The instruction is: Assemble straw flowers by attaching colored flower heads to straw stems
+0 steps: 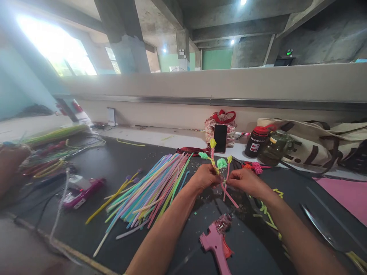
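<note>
My left hand [204, 177] is closed on a small bunch of pipe-cleaner flowers [215, 158] with yellow, green and mint heads, held upright over the black table [120, 168]. My right hand [246, 182] pinches the pink and yellow stems [228, 191] just right of the left hand; loose stem ends hang down below both hands. A pile of pastel pipe cleaners [155, 187] lies left of my left forearm. A pink glue gun [218, 242] lies on the table below my hands.
A phone [220, 138] leans on a patterned bag [229, 122] at the back. A dark bottle [256, 142], a green jar [275, 147] and a canvas tote [323, 143] stand at right. A magenta tool [82, 191] and more pipe cleaners [54, 134] lie left. Pink sheet [346, 193] at right.
</note>
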Tool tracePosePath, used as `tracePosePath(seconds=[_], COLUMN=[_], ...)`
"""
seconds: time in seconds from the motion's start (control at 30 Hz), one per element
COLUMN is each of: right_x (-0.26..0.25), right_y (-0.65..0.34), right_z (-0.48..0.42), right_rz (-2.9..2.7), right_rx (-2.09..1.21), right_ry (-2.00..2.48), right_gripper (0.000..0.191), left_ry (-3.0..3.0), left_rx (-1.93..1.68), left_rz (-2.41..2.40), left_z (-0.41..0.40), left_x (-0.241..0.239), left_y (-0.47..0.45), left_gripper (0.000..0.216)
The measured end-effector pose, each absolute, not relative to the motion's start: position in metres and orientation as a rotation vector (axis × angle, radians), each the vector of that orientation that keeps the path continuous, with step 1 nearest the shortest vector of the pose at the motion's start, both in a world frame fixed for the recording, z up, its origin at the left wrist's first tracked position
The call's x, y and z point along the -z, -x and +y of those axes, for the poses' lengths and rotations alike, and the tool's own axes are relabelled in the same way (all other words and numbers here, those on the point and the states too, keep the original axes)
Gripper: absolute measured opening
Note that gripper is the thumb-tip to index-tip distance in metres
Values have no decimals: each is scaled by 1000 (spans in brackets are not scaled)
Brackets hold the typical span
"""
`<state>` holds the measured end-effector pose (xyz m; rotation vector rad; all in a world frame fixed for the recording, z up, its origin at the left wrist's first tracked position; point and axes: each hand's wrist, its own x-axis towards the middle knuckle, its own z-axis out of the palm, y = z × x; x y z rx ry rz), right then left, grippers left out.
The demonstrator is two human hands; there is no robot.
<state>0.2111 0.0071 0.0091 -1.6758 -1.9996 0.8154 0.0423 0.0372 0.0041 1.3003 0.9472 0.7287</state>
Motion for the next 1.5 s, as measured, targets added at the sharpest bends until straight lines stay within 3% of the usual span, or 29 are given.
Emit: tracePosePath(seconds=[0.13, 0.33, 0.47, 0.73, 0.8, 0.93, 1.03, 1.3, 1.5], right_x=[-11, -12, -14, -17, -16, -16, -14, -6, -20], right_y=[-196, -173, -168, -169, -178, -203, -217, -217, -199], right_z=[2, -12, -17, -15, -10, 1, 5, 11, 0], right_rz=[-2107, -2182, -2266, -2289, -2182, -1719, -1546, -1801, -1953], right_rx=[-158, 295, 412, 69, -199, -1065, -1367, -966, -533], right_ry=[1848, 1869, 1828, 1760, 1753, 1531, 1376, 1516, 1621], right_gripper=[16, 17, 17, 20, 23, 30, 38, 25, 20], left_ry=[-1287, -1182, -1097, -973, -954, -930, -921, -996, -1061], left_rx=[-753, -815, -824, -785, -754, -697, -698, -635, -671], left_rz=[998, 1011, 965, 896, 875, 802, 753, 703, 794], left_z=[42, 47, 49, 51, 50, 48, 48, 42, 41], left_x=[9, 21, 24, 29, 26, 16, 10, 10, 19], left_y=[-46, -51, -51, -49, -46, -41, -38, -41, -49], left_gripper=[15, 15, 17, 18, 14, 12, 15, 23, 16])
